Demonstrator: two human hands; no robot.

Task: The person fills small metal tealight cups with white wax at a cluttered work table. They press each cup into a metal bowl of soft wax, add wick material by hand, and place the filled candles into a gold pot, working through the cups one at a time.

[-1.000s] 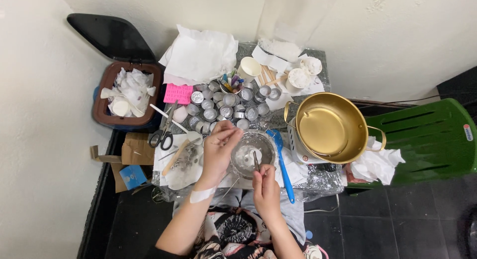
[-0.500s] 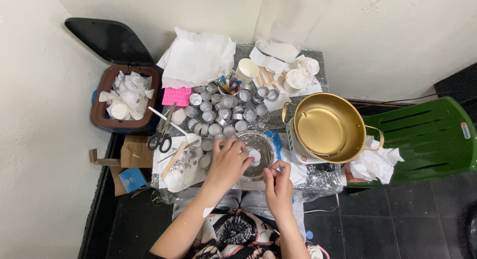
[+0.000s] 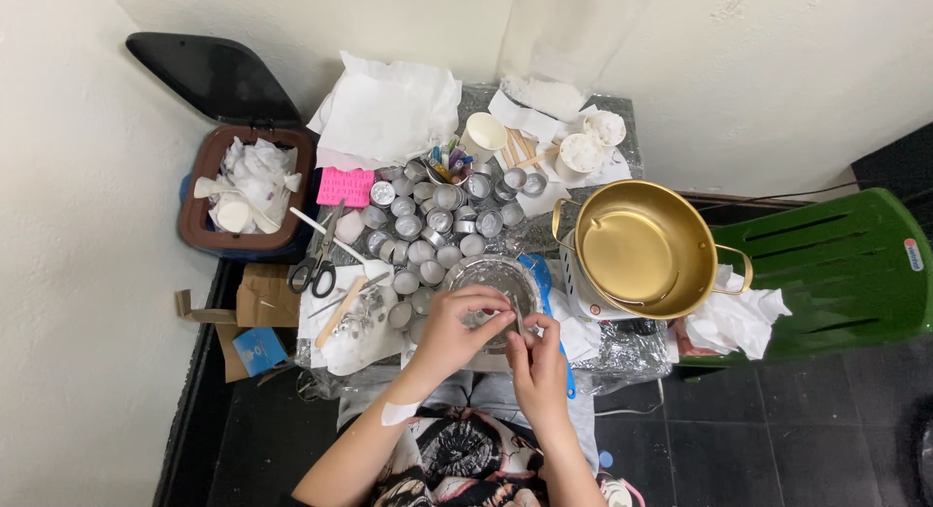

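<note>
Compared with a second ago, when the left hand (image 3: pixel 457 324) was raised over the clear glass bowl (image 3: pixel 493 285) and the right hand (image 3: pixel 537 356) was resting at its near rim, both hands are now drawing together at the bowl's near edge, almost touching each other. This suggests the person is shifting from working over the bowl to handling something small right at its rim.

The left hand's fingers (image 3: pixel 488 308) are curling loosely over the near rim of the bowl, thumb and forefinger nearly closed as if pinching a small item; what it is cannot be told. The right hand's fingers (image 3: pixel 523 334) are bunching together just beside them, also pinched.

The bowl is sitting on the foil-covered table (image 3: pixel 622 344), between the cluster of small round metal cups (image 3: pixel 434 215) and the large gold metal pot (image 3: pixel 645 248).
</note>
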